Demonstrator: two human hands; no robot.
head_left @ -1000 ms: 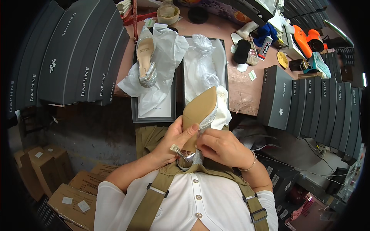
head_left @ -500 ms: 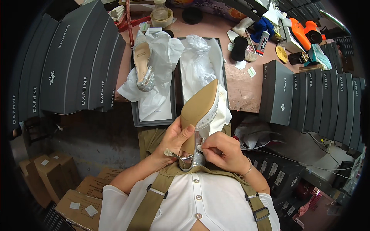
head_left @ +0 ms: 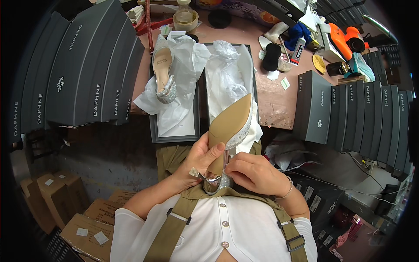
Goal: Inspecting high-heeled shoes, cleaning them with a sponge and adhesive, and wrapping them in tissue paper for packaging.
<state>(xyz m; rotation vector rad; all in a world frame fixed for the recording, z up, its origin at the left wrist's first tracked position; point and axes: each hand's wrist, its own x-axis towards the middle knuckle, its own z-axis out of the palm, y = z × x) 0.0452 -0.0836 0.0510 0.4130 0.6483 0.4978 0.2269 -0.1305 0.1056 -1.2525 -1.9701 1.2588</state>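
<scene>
My left hand (head_left: 202,158) is wrapped round the waist of a glittery silver high-heeled shoe (head_left: 231,121), with the thumb across its tan sole. The shoe's pointed toe is up and away from me, and its heel end rests near my lap. Close against the shoe's inner side is my right hand (head_left: 249,173), fingers pinched together at the strap area; what they grip is hidden. A matching silver shoe (head_left: 164,78) lies on white tissue paper (head_left: 185,61) over an open grey shoebox (head_left: 153,131). The other half of the box (head_left: 250,59) holds crumpled tissue.
Grey shoeboxes (head_left: 87,65) stand stacked at the left, and another row (head_left: 349,118) at the right. On the pink table are a glue tube (head_left: 298,51), a black pad (head_left: 271,57), a tape roll (head_left: 185,21) and an orange heat tool (head_left: 340,41). Brown cartons (head_left: 89,233) sit low left.
The shoe and both hands have shifted slightly right and down in view. My right fingers have moved a little and curl closer to the shoe.
</scene>
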